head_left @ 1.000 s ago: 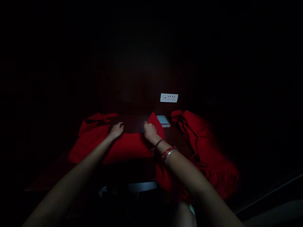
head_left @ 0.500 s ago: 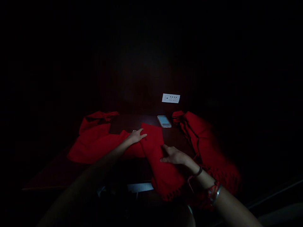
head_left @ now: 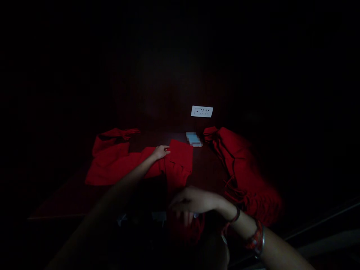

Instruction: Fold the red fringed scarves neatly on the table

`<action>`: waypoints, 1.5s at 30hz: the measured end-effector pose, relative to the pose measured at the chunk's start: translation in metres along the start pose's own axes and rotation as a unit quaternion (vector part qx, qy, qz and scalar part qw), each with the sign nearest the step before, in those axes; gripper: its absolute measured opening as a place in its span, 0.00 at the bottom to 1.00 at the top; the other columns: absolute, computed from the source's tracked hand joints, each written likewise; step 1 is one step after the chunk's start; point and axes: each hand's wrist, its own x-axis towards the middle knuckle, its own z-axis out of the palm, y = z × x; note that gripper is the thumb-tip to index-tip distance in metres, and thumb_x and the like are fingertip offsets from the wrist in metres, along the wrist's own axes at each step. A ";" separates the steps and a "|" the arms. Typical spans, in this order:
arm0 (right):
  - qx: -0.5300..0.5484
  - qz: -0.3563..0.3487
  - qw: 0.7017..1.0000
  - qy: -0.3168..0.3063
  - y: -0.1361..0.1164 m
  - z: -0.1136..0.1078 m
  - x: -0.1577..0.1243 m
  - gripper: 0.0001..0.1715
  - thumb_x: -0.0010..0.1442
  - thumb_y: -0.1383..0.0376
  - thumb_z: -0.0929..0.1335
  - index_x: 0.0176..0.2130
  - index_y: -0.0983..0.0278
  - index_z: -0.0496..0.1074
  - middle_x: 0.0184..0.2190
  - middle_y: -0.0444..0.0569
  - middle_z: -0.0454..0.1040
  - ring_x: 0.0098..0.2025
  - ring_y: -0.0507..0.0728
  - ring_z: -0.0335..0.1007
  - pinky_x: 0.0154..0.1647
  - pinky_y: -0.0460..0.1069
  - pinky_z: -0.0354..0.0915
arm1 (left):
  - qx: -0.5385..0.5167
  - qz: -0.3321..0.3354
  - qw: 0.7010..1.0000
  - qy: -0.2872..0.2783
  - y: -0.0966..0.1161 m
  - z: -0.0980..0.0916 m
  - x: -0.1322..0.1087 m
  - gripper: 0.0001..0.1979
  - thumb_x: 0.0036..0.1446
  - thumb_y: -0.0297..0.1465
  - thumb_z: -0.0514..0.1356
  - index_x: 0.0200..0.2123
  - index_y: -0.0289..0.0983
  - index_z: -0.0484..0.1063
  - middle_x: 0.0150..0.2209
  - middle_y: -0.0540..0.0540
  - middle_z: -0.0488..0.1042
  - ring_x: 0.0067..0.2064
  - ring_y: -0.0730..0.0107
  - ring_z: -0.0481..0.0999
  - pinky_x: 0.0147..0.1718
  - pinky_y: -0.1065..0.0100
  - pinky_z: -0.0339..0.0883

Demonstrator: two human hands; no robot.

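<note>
A red cloth (head_left: 180,165) lies folded across a dark table (head_left: 208,168) in very dim light. My left hand (head_left: 161,152) rests flat on the cloth's upper fold, fingers stretched out. My right hand (head_left: 194,202), with bangles and a thread at the wrist, is low near the table's front edge over the cloth's hanging end; it is blurred by motion and I cannot make out whether its fingers grip the cloth.
More red cloth (head_left: 108,161) spreads at the left, and a heap of red fringed cloth (head_left: 242,168) lies at the right. A small pale blue object (head_left: 194,139) sits at the table's back. A white socket plate (head_left: 201,111) is on the dark wall.
My right hand has drawn back from the cloth's far corner toward the front edge, along the cloth. My left hand has shifted right onto the fold and stayed there.
</note>
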 end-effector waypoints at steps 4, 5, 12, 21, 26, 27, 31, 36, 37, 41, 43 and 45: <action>-0.015 0.104 0.940 0.323 0.045 -0.045 0.008 0.16 0.56 0.62 0.56 0.41 0.67 0.65 0.30 0.50 0.71 0.24 0.50 0.68 0.26 0.44 0.62 | 0.015 0.038 0.999 0.005 -0.003 -0.004 -0.022 0.32 0.47 0.39 0.55 0.54 0.32 0.55 0.39 0.43 0.70 0.39 0.66 0.68 0.36 0.72 0.60; -0.042 0.147 0.903 0.403 0.056 -0.055 0.014 0.18 0.55 0.61 0.59 0.43 0.68 0.63 0.34 0.53 0.71 0.29 0.53 0.69 0.30 0.46 0.62 | 0.012 0.039 0.999 -0.002 -0.003 -0.003 -0.026 0.33 0.45 0.39 0.56 0.54 0.32 0.54 0.37 0.43 0.70 0.38 0.65 0.68 0.34 0.71 0.60; -0.013 0.223 0.833 0.506 0.084 -0.089 0.052 0.34 0.43 0.69 0.65 0.51 0.64 0.54 0.43 0.50 0.67 0.41 0.54 0.66 0.38 0.45 0.61 | -0.206 -0.009 0.978 -0.039 0.010 0.002 -0.032 0.20 0.48 0.28 0.52 0.47 0.35 0.63 0.29 0.50 0.68 0.26 0.77 0.66 0.22 0.76 0.59; -0.218 0.239 0.883 0.340 0.084 -0.118 0.010 0.23 0.46 0.68 0.65 0.45 0.64 0.66 0.44 0.52 0.66 0.47 0.57 0.61 0.46 0.47 0.56 | 0.031 0.078 0.996 -0.001 0.020 0.014 -0.049 0.22 0.50 0.35 0.52 0.49 0.35 0.61 0.44 0.42 0.65 0.47 0.64 0.63 0.47 0.68 0.55; -0.226 0.228 0.824 0.467 0.105 -0.130 0.045 0.30 0.52 0.59 0.63 0.53 0.66 0.55 0.51 0.58 0.56 0.51 0.59 0.55 0.47 0.51 0.54 | 0.141 0.006 0.988 -0.065 0.013 0.006 -0.058 0.32 0.50 0.46 0.47 0.56 0.40 0.47 0.58 0.39 0.47 0.57 0.53 0.47 0.49 0.51 0.46; -0.215 0.237 0.827 0.462 0.111 -0.132 0.053 0.32 0.51 0.58 0.63 0.53 0.66 0.54 0.51 0.59 0.55 0.51 0.59 0.54 0.47 0.51 0.54 | 0.147 -0.005 0.985 -0.087 0.009 0.006 -0.058 0.32 0.50 0.48 0.45 0.57 0.40 0.46 0.59 0.39 0.44 0.58 0.51 0.43 0.49 0.49 0.44; -0.176 0.228 0.844 0.453 0.124 -0.144 0.069 0.34 0.50 0.58 0.64 0.53 0.67 0.53 0.51 0.58 0.57 0.52 0.58 0.53 0.47 0.51 0.54 | 0.153 0.011 0.982 -0.107 0.000 0.007 -0.060 0.28 0.54 0.44 0.41 0.57 0.42 0.45 0.59 0.42 0.41 0.59 0.54 0.39 0.50 0.48 0.40; -0.172 0.228 0.865 0.412 0.121 -0.163 0.072 0.27 0.47 0.62 0.67 0.47 0.66 0.62 0.46 0.55 0.64 0.48 0.58 0.58 0.45 0.51 0.55 | 0.124 0.045 0.991 -0.007 0.011 0.006 -0.072 0.17 0.52 0.36 0.48 0.44 0.40 0.65 0.46 0.42 0.65 0.49 0.60 0.61 0.45 0.62 0.53; -0.171 0.229 0.869 0.403 0.120 -0.167 0.073 0.24 0.45 0.63 0.67 0.44 0.66 0.65 0.42 0.54 0.67 0.46 0.58 0.60 0.43 0.50 0.56 | 0.104 0.045 0.994 -0.012 0.014 0.006 -0.074 0.14 0.51 0.37 0.50 0.39 0.40 0.68 0.40 0.43 0.68 0.45 0.61 0.65 0.42 0.64 0.56; -0.154 0.190 0.883 0.401 0.115 -0.181 0.073 0.13 0.48 0.62 0.65 0.35 0.66 0.68 0.34 0.48 0.71 0.37 0.54 0.65 0.37 0.45 0.58 | -0.025 0.021 0.996 -0.078 0.026 -0.001 -0.073 0.10 0.44 0.38 0.55 0.21 0.37 0.64 0.20 0.51 0.64 0.26 0.71 0.66 0.25 0.71 0.58; -0.129 0.119 0.876 0.448 0.113 -0.187 0.073 0.15 0.53 0.60 0.61 0.38 0.66 0.66 0.35 0.46 0.70 0.36 0.51 0.64 0.36 0.44 0.59 | -0.150 -0.001 0.985 -0.080 0.026 -0.007 -0.069 0.11 0.45 0.38 0.53 0.21 0.36 0.61 0.17 0.55 0.59 0.21 0.76 0.63 0.21 0.74 0.55; -0.121 0.052 0.846 0.516 0.108 -0.189 0.076 0.17 0.55 0.59 0.58 0.41 0.66 0.63 0.38 0.46 0.68 0.38 0.51 0.63 0.38 0.44 0.58 | -0.232 -0.029 0.971 -0.045 0.022 -0.014 -0.067 0.11 0.49 0.38 0.49 0.24 0.37 0.60 0.17 0.57 0.57 0.19 0.77 0.61 0.20 0.75 0.55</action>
